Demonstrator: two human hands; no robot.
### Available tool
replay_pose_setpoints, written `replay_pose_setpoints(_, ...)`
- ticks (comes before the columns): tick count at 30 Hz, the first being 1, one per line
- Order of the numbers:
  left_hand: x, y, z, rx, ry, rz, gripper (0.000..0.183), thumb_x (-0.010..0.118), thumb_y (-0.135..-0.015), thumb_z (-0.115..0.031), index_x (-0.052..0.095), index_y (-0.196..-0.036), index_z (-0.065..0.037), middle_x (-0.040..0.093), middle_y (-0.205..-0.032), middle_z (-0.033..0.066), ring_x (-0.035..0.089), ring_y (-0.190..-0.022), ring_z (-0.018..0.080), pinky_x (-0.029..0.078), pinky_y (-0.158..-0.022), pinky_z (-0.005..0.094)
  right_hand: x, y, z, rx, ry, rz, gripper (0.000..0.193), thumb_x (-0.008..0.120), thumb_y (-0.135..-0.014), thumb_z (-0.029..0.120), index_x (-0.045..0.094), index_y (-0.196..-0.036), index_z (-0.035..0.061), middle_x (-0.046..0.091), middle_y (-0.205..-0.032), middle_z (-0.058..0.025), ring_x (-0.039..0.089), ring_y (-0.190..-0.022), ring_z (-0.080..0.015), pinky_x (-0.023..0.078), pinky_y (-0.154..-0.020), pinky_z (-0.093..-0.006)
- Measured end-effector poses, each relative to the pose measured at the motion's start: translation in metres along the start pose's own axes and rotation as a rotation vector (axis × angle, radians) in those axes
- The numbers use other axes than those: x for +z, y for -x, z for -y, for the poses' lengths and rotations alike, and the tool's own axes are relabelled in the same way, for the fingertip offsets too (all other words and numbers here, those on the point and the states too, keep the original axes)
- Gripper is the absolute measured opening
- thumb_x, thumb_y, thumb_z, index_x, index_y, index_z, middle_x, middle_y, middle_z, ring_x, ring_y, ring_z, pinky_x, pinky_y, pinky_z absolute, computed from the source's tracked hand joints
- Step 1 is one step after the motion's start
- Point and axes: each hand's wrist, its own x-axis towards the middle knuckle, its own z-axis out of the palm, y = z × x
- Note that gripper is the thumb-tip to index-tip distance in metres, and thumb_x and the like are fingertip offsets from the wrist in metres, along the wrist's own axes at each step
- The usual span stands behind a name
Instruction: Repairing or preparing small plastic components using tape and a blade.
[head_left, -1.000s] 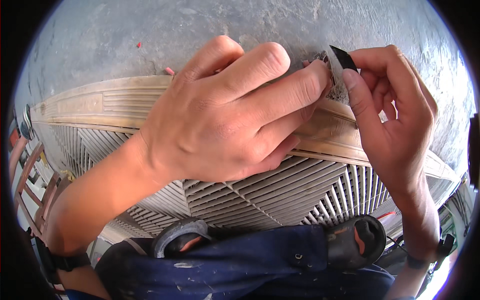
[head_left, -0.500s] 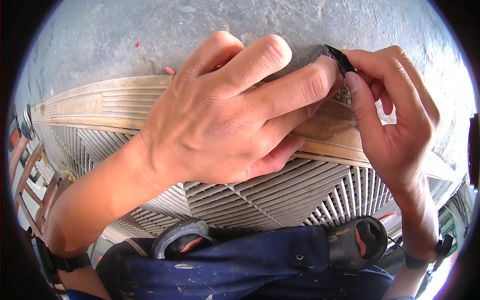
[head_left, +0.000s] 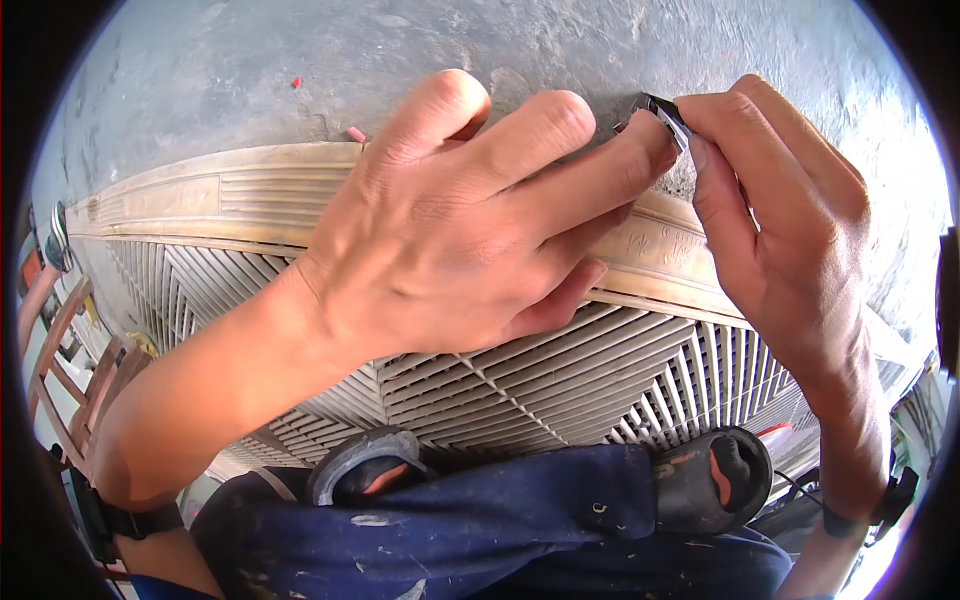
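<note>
My right hand (head_left: pixel 790 205) pinches a small black, blade-like piece (head_left: pixel 672 121) with a silvery edge between thumb and index finger. My left hand (head_left: pixel 450 225) stretches palm down across the middle with its fingers apart. One of its fingertips rests against the black piece, and it partly hides that piece. Both hands are over the boundary between a worn grey surface (head_left: pixel 590 45) and a beige ribbed border (head_left: pixel 265 205). A dark, rough spot lies beside the fingertips; what is under my left fingers is hidden.
Beige slatted panels (head_left: pixel 520 375) in a slanted pattern lie on the near side of the border. A red bit (head_left: pixel 296 82) and a pink bit (head_left: pixel 355 134) sit on the grey surface. Dark shoes (head_left: pixel 715 480) are below the panels. Wooden chair-like rails (head_left: pixel 62 340) stand at left.
The black piece has turned in my right fingers, so a silvery side shows. The view has shifted slightly, and my left hand has drawn back a little from the border's right part.
</note>
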Motion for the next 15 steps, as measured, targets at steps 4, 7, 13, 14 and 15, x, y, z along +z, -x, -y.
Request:
replay_pose_setpoints(4, -0.004, -0.002, 0.002, 0.032, -0.019, 0.024, 0.065, 0.07, -0.07, -0.03, 0.07, -0.134, -0.016, 0.058, -0.144, -0.0116, 0.049, -0.087, 0.0127, 0.035, -0.073, 0.0319, -0.002, 0.002, -0.001, -0.031, -0.009, -0.009, 0.016, 0.064, -0.09, -0.009, 0.067, -0.103, -0.002, 0.059, -0.081, -0.0093, 0.059, -0.064, -0.0183, 0.046, -0.058, -0.0292)
replay_pose_setpoints(7, -0.004, 0.0, 0.002, 0.031, -0.015, 0.018, 0.065, 0.07, -0.07, -0.031, 0.07, -0.134, -0.016, 0.057, -0.145, -0.0112, 0.05, -0.088, 0.0124, 0.035, -0.072, 0.0317, -0.004, 0.004, 0.0, -0.005, -0.001, 0.018, 0.018, 0.064, -0.088, -0.01, 0.066, -0.104, -0.002, 0.059, -0.081, -0.01, 0.06, -0.065, -0.0209, 0.047, -0.059, -0.031)
replay_pose_setpoints(13, -0.001, 0.001, 0.004, 0.04, -0.01, 0.022, 0.065, 0.068, -0.073, -0.03, 0.068, -0.137, -0.016, 0.057, -0.146, -0.0107, 0.05, -0.087, 0.0129, 0.035, -0.07, 0.0318, -0.01, 0.003, -0.001, -0.011, 0.015, 0.056, 0.021, 0.065, -0.084, -0.011, 0.066, -0.103, -0.0025, 0.059, -0.082, -0.0117, 0.061, -0.067, -0.0259, 0.049, -0.061, -0.0345)
replay_pose_setpoints(14, -0.002, 0.0, 0.004, 0.04, -0.012, 0.022, 0.065, 0.068, -0.073, -0.03, 0.068, -0.137, -0.016, 0.057, -0.146, -0.0107, 0.05, -0.087, 0.0129, 0.035, -0.07, 0.0318, -0.01, 0.004, -0.001, -0.01, 0.013, 0.064, 0.021, 0.065, -0.084, -0.011, 0.066, -0.103, -0.0025, 0.059, -0.082, -0.0118, 0.061, -0.067, -0.0257, 0.049, -0.061, -0.0344)
replay_pose_setpoints(15, -0.003, 0.0, 0.003, 0.04, -0.01, 0.029, 0.066, 0.068, -0.073, -0.03, 0.067, -0.138, -0.017, 0.057, -0.145, -0.0106, 0.05, -0.086, 0.0132, 0.036, -0.07, 0.0318, -0.011, 0.005, -0.002, -0.008, 0.012, 0.072, 0.021, 0.065, -0.085, -0.011, 0.066, -0.103, -0.0025, 0.059, -0.082, -0.0119, 0.061, -0.067, -0.0254, 0.049, -0.061, -0.0343)
